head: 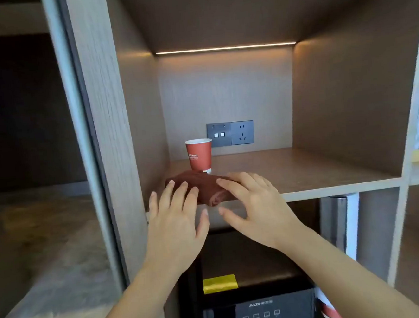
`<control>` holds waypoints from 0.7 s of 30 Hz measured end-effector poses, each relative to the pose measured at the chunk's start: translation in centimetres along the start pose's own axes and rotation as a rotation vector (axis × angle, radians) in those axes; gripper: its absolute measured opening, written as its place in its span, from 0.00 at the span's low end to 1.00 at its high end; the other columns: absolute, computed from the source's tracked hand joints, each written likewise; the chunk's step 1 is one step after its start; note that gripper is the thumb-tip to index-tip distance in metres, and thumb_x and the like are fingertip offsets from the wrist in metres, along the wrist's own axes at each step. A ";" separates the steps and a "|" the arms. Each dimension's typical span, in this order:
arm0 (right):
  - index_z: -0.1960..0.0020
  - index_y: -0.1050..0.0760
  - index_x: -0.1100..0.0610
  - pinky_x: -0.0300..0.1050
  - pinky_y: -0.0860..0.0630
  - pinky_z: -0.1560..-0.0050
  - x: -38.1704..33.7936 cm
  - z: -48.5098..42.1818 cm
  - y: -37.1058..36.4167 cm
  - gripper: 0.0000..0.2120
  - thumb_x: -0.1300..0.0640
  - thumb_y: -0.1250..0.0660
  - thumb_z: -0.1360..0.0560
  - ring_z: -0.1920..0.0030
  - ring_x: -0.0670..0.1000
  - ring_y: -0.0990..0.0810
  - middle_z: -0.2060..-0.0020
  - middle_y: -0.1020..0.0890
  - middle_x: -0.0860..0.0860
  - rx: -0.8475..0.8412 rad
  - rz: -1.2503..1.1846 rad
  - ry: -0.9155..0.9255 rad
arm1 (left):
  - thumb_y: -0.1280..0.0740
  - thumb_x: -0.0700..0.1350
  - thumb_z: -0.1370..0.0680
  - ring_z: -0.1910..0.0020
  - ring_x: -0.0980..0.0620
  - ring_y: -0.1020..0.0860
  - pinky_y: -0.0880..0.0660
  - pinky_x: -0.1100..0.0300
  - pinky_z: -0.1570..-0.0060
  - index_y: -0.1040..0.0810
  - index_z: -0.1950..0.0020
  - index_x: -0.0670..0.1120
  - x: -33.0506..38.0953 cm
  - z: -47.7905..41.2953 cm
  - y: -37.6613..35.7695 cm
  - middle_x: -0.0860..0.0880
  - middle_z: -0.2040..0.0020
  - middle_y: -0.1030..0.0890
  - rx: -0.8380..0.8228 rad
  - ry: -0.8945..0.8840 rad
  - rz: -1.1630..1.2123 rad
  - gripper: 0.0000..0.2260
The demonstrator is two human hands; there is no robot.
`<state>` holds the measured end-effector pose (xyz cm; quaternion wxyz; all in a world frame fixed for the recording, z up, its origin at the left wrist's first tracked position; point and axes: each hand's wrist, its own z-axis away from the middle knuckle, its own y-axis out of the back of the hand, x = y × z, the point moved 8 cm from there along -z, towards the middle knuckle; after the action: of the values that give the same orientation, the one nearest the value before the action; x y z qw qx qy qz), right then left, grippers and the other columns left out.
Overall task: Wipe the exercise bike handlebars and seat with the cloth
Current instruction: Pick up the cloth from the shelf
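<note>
Both open hands point(175, 221) point(254, 205) partly hide cloth point(203, 184).

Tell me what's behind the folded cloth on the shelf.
A red paper cup stands upright right behind the brown cloth, near the shelf's left wall. Further back is a wall socket panel. The cloth hides the cup's base, so contact can't be judged.

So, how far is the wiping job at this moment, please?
Nothing is wiped yet; no exercise bike is in view. In hand: both hands, left and right, open, reach for the folded dark red cloth lying on the shelf in front of a red paper cup. Left to do: pick up the cloth, then wipe handlebars and seat.
</note>
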<state>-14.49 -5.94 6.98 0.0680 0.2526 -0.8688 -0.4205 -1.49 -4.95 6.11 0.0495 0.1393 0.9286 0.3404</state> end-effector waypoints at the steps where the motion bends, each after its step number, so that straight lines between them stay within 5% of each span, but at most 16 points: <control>1: 0.31 0.35 0.48 0.50 0.42 0.29 0.1 -0.4 -0.3 0.24 0.44 0.40 0.25 0.33 0.50 0.35 0.33 0.31 0.48 0.011 -0.018 0.016 | 0.39 0.49 0.27 0.38 0.39 0.27 0.38 0.37 0.39 0.23 0.41 0.40 -0.5 -0.2 -0.3 0.40 0.42 0.22 0.000 0.010 -0.005 0.19; 4: 0.31 0.34 0.49 0.51 0.41 0.30 -0.1 -1.6 -1.1 0.24 0.44 0.40 0.25 0.33 0.50 0.35 0.33 0.30 0.48 0.011 -0.034 0.049 | 0.46 0.51 0.26 0.39 0.39 0.26 0.37 0.37 0.39 0.23 0.42 0.40 -1.5 -0.4 -1.2 0.40 0.42 0.21 -0.014 0.039 -0.022 0.22; 8: 0.33 0.32 0.50 0.51 0.39 0.32 -0.7 -2.4 -2.0 0.24 0.43 0.41 0.26 0.33 0.50 0.33 0.35 0.28 0.49 0.025 -0.065 0.132 | 0.42 0.51 0.26 0.41 0.40 0.25 0.40 0.41 0.38 0.23 0.42 0.41 -2.0 -0.3 -1.9 0.41 0.44 0.20 0.019 0.042 -0.031 0.20; 17: 0.44 0.22 0.56 0.49 0.24 0.50 0.2 -2.2 -0.8 0.17 0.53 0.35 0.31 0.47 0.54 0.22 0.46 0.19 0.52 0.111 -0.116 0.204 | 0.47 0.53 0.25 0.40 0.43 0.25 0.43 0.46 0.37 0.23 0.40 0.42 -2.3 -0.1 -2.2 0.43 0.42 0.21 0.010 0.042 -0.027 0.22; 21: 0.44 0.21 0.56 0.41 0.26 0.52 2.4 -1.2 0.3 0.16 0.55 0.34 0.31 0.53 0.44 0.25 0.48 0.19 0.52 0.102 -0.159 0.221 | 0.47 0.53 0.25 0.38 0.44 0.27 0.43 0.47 0.37 0.24 0.39 0.43 -2.4 0.1 -2.4 0.44 0.39 0.22 0.002 0.038 -0.031 0.22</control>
<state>-16.32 -7.82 7.74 0.1167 0.3685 -0.8534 -0.3496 0.29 -7.33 4.50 0.0370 0.1186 0.9317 0.3412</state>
